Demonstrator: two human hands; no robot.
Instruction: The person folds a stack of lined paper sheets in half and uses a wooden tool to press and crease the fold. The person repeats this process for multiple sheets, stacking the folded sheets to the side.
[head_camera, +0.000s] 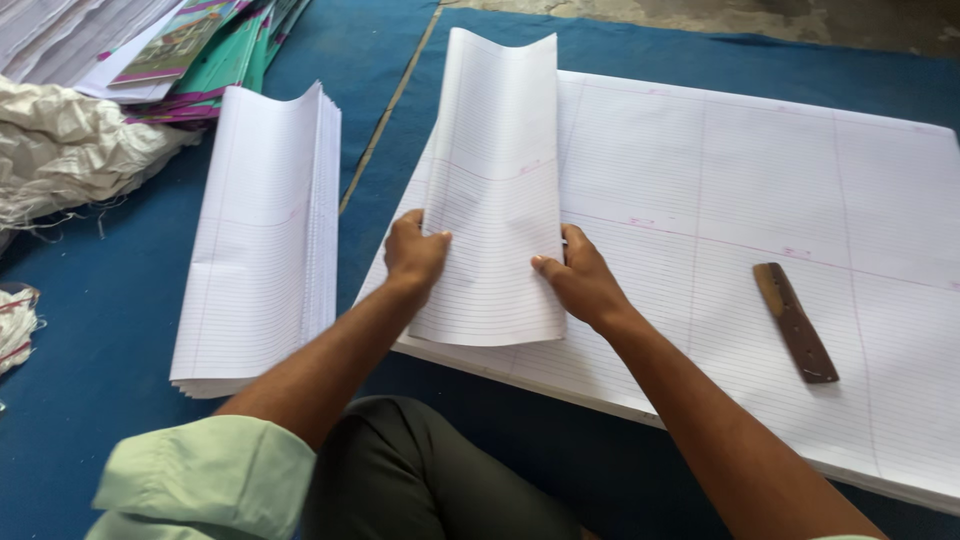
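Both hands, left hand (415, 252) and right hand (578, 280), pinch the folded sheet (492, 190) over the paper stack (760, 200); keep edges aligned, crease evenly.

— What is lying to the far left, up in the corner?
— A crumpled white woven sack (70, 150) is slumping on the blue mat (90, 330), and colourful booklet covers (205, 50) are fanning out just beside it.
— And on the right?
— A dark brown wooden ruler (796, 322) is resting at a slant. Beyond the mat's far edge, bare concrete floor (720, 18) is showing.
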